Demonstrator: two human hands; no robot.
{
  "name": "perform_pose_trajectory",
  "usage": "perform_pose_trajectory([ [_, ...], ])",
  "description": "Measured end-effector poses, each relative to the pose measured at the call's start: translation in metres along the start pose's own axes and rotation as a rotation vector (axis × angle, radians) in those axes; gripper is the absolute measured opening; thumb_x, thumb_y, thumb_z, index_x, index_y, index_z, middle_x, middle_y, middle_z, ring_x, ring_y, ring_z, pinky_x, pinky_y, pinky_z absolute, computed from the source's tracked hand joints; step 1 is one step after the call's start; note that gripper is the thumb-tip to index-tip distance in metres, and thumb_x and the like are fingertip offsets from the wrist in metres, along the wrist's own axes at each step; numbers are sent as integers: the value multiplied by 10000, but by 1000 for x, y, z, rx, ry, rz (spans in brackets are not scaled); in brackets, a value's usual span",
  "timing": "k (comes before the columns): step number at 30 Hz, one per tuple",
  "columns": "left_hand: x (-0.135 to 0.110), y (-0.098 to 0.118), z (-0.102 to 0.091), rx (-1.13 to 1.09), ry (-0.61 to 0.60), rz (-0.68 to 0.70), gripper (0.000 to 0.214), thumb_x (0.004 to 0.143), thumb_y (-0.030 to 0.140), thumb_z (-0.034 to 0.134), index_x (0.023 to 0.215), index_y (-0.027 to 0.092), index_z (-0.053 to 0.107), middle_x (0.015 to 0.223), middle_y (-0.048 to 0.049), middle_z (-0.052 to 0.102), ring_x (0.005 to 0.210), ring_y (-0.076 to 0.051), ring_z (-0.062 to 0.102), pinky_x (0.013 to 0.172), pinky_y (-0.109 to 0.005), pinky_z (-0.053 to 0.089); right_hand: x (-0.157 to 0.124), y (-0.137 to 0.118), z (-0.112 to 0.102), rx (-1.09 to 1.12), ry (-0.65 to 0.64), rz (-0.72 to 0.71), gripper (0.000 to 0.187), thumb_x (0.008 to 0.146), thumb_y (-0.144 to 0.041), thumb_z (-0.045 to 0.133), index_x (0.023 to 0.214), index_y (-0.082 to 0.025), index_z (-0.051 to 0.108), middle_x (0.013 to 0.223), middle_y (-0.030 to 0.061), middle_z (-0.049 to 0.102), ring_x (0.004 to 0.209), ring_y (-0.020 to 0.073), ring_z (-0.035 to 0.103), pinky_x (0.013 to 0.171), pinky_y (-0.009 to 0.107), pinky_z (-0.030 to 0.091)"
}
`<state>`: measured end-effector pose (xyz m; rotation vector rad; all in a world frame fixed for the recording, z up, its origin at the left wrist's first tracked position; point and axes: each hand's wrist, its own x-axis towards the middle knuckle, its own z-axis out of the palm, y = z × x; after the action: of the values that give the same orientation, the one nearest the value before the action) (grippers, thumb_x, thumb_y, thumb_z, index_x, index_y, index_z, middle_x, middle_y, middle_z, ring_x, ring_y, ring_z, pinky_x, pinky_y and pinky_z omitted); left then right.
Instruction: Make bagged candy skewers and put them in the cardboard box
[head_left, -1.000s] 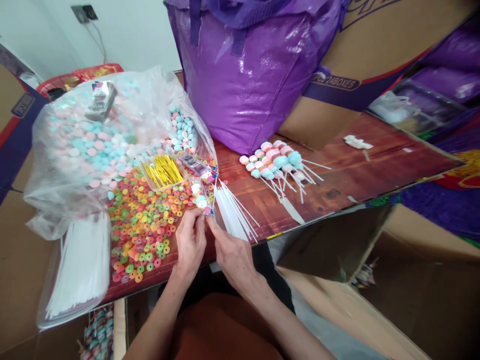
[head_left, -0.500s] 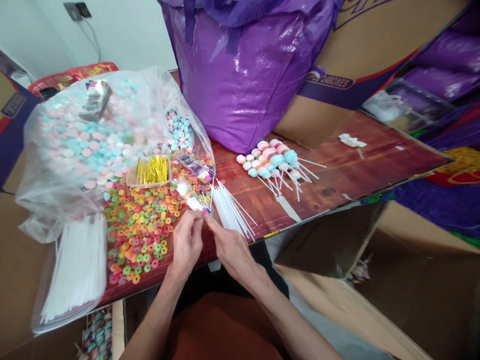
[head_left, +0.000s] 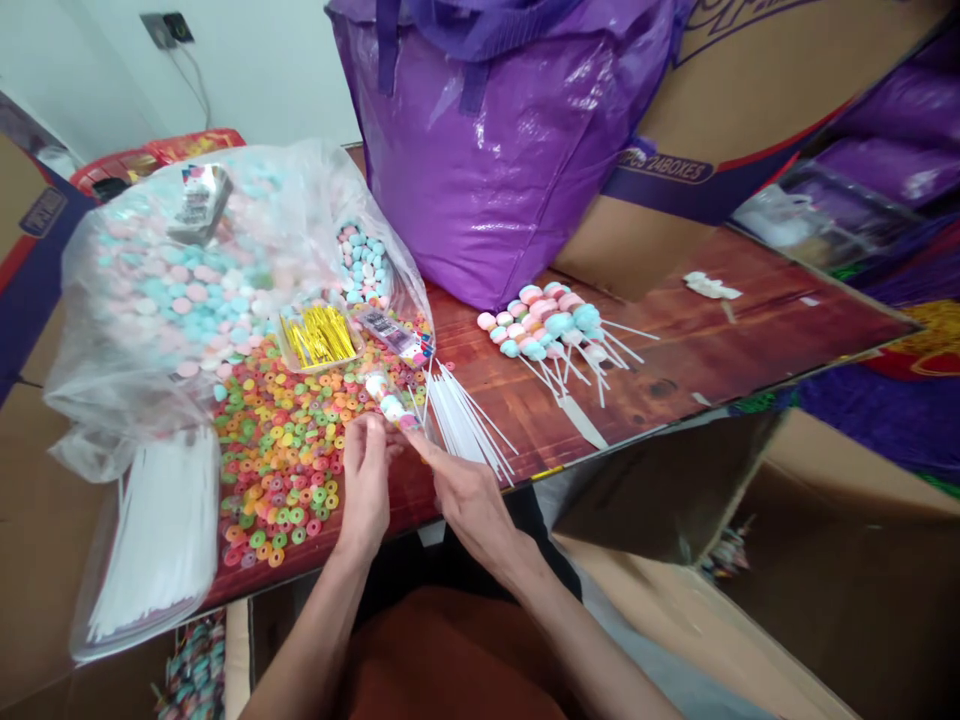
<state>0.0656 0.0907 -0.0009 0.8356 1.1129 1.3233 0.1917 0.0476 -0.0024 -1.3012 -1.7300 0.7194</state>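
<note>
A marshmallow skewer [head_left: 391, 406] in a clear wrapper points away from me, with pastel pieces showing. My right hand [head_left: 466, 485] grips its lower end, the index finger lying along it. Close on the left, my left hand [head_left: 366, 470] is closed in a pinch beside the wrapper's lower part; whatever is between its fingertips is hidden. Just beyond the skewer sits a small clear tub of gold twist ties [head_left: 319, 335]. White sticks [head_left: 461, 420] lie fanned out to the right of it. Ring-shaped gummies [head_left: 289, 450] spread over the table at left.
Finished-looking marshmallow skewers [head_left: 547, 320] lie piled right of centre, near a flat white blade-like piece [head_left: 581, 422]. A big bag of marshmallows [head_left: 180, 270] and a tray of white sticks [head_left: 161, 530] occupy the left. Behind stand a purple bag [head_left: 480, 160] and a carton [head_left: 720, 90].
The left hand's fingers have shifted slightly left and up, loosening from the right fingertips. The tub of gold ties sits a bit farther right and turned. The view has shifted slightly.
</note>
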Motion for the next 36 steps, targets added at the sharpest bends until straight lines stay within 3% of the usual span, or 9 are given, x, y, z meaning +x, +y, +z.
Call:
perform_pose_trajectory([
  [3, 15, 5, 2, -238, -48, -304, 383, 889, 550, 583, 962, 175, 619, 907, -87, 674, 831, -206, 664, 743, -333, 548, -2, -1, 1, 29, -18, -48, 559, 946, -57, 294, 1460, -159, 490, 1305, 90, 672, 1095, 153, 687, 939, 277, 547],
  [6, 25, 9, 5, -377, -38, -446, 289, 881, 446, 647, 891, 158, 625, 843, -76, 688, 800, -205, 683, 753, -350, 566, -5, -3, 2, -21, -63, -33, 563, 944, -56, 305, 1479, -142, 457, 1258, 113, 694, 989, 156, 710, 869, 264, 562],
  [10, 25, 10, 9, -429, -74, -402, 208, 885, 355, 666, 888, 148, 643, 852, -53, 689, 782, -180, 683, 769, -348, 578, -8, -2, 3, -204, -126, -7, 596, 927, -61, 341, 1516, -144, 387, 916, 72, 770, 636, 136, 670, 606, 210, 527],
  [13, 20, 9, 11, -428, -84, -348, 219, 857, 365, 699, 899, 159, 636, 862, -42, 689, 770, -170, 682, 769, -341, 574, -10, -1, 6, -352, -109, -9, 617, 914, -58, 350, 1525, -144, 362, 874, 70, 765, 587, 144, 655, 522, 203, 469],
  [18, 16, 8, 11, -363, -100, -289, 280, 823, 423, 720, 897, 176, 610, 843, -32, 684, 729, -154, 666, 732, -318, 557, -9, -6, 5, -445, -175, 52, 620, 907, -74, 373, 1521, -163, 375, 719, 31, 742, 537, 154, 642, 495, 204, 417],
  [25, 11, 5, 13, -301, -142, -256, 284, 866, 458, 652, 863, 180, 596, 804, -25, 661, 654, -126, 616, 683, -289, 540, 2, -16, 2, -507, -269, 160, 604, 919, -98, 423, 1515, -192, 400, 751, 56, 765, 589, 179, 691, 549, 220, 445],
  [29, 12, 8, 13, -325, -120, -277, 265, 849, 433, 687, 893, 181, 616, 845, -32, 680, 680, -127, 619, 704, -294, 539, 4, -13, 7, -523, -199, 94, 605, 923, -82, 419, 1519, -182, 395, 787, 58, 766, 598, 168, 687, 547, 216, 473],
  [33, 15, 14, 10, -391, -85, -308, 285, 802, 413, 750, 865, 166, 621, 847, -38, 687, 710, -130, 634, 683, -278, 531, -5, -8, 10, -482, 44, -102, 498, 989, -103, 356, 1460, -184, 498, 807, 50, 738, 642, 124, 668, 646, 202, 525],
  [36, 16, 15, 11, -419, -75, -320, 296, 789, 423, 762, 851, 167, 626, 834, -36, 693, 698, -138, 641, 686, -296, 539, -12, -6, 13, -451, 170, -124, 480, 997, -99, 381, 1461, -141, 496, 781, 60, 728, 642, 130, 669, 678, 220, 545],
])
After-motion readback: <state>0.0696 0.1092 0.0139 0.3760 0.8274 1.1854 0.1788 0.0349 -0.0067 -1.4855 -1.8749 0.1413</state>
